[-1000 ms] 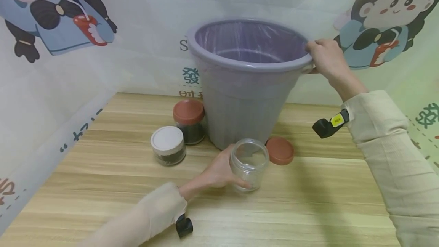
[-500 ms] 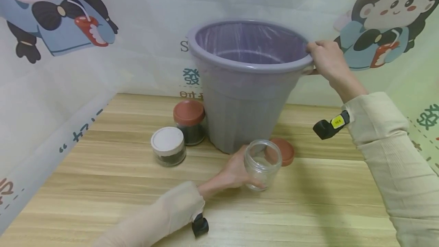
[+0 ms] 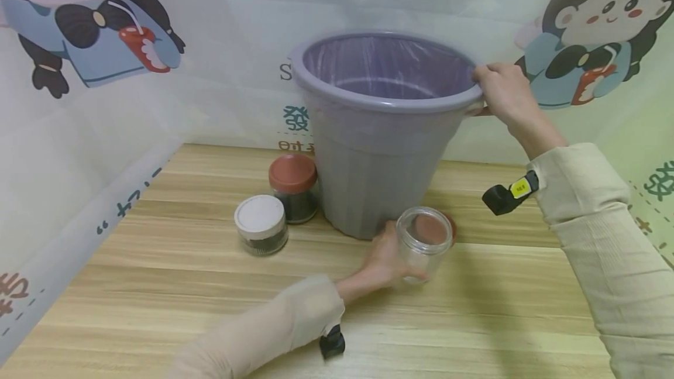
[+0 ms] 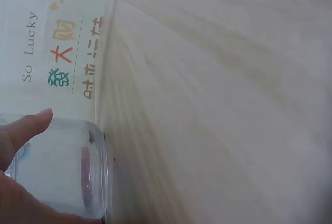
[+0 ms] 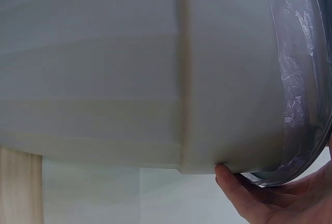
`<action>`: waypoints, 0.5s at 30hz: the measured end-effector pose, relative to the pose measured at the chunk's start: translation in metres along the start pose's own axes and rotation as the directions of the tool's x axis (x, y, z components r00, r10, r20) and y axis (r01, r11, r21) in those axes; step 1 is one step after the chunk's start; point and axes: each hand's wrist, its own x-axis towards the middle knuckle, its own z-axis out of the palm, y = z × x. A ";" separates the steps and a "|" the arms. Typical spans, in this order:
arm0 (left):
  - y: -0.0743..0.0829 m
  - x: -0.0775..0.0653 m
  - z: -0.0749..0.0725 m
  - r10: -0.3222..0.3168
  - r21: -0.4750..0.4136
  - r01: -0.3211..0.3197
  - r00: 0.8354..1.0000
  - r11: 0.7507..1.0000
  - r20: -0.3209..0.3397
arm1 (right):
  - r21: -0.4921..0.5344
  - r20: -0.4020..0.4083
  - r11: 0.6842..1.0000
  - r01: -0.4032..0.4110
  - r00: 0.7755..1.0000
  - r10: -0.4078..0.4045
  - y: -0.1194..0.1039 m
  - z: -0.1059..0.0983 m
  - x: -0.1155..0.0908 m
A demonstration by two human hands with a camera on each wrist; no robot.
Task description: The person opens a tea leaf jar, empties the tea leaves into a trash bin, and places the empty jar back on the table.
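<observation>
My left hand [image 3: 387, 259] grips a clear, lidless jar [image 3: 425, 244] round its side, low over the wooden table. Through the jar's wall a red lid [image 3: 451, 230] shows behind it, partly covered. In the left wrist view, thumb and fingers [image 4: 28, 128] curl round the clear jar [image 4: 57, 167]. My right hand [image 3: 505, 95] grips the right rim of a large grey-purple bin [image 3: 368, 162], lined with a thin plastic bag. The right wrist view has fingers [image 5: 236, 193] under the bin's rim, against its wall [image 5: 228, 79].
Left of the bin stands a red-lidded jar [image 3: 295, 186] with dark contents. A shorter white-lidded jar [image 3: 260, 224] is in front of it. Printed sheeting [image 3: 237, 63] walls the back and sides of the wooden table [image 3: 158, 262].
My left hand has carried the clear jar to the right, and it now overlaps the loose red lid. The right hand keeps its grip on the bin's rim.
</observation>
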 end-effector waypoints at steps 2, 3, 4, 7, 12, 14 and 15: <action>0.002 0.000 0.003 -0.009 0.034 0.009 1.000 0.999 -0.022 | -0.003 0.000 1.000 -0.001 1.000 0.001 0.000 0.000 0.000; 0.002 0.001 0.005 -0.016 0.054 0.018 0.999 0.998 -0.031 | -0.005 0.000 1.000 -0.001 1.000 0.001 0.000 0.001 0.000; 0.003 0.001 0.006 -0.026 0.073 0.029 0.999 0.997 -0.038 | -0.005 0.001 1.000 -0.002 1.000 0.002 -0.001 0.001 0.000; 0.005 0.002 0.010 -0.054 0.085 0.058 0.997 0.995 -0.052 | -0.005 0.005 1.000 -0.003 1.000 0.003 -0.001 0.001 0.000; 0.010 0.005 0.015 -0.067 0.064 0.070 0.996 0.995 -0.056 | 0.001 0.007 1.000 -0.001 1.000 0.001 -0.001 0.000 0.001; 0.013 0.006 0.017 -0.073 0.066 0.077 0.996 0.995 -0.057 | 0.000 0.008 1.000 -0.002 1.000 0.002 0.000 0.000 0.001; 0.014 0.006 0.019 -0.084 0.070 0.088 0.995 0.994 -0.058 | -0.002 0.009 1.000 -0.003 1.000 0.003 0.000 0.000 0.001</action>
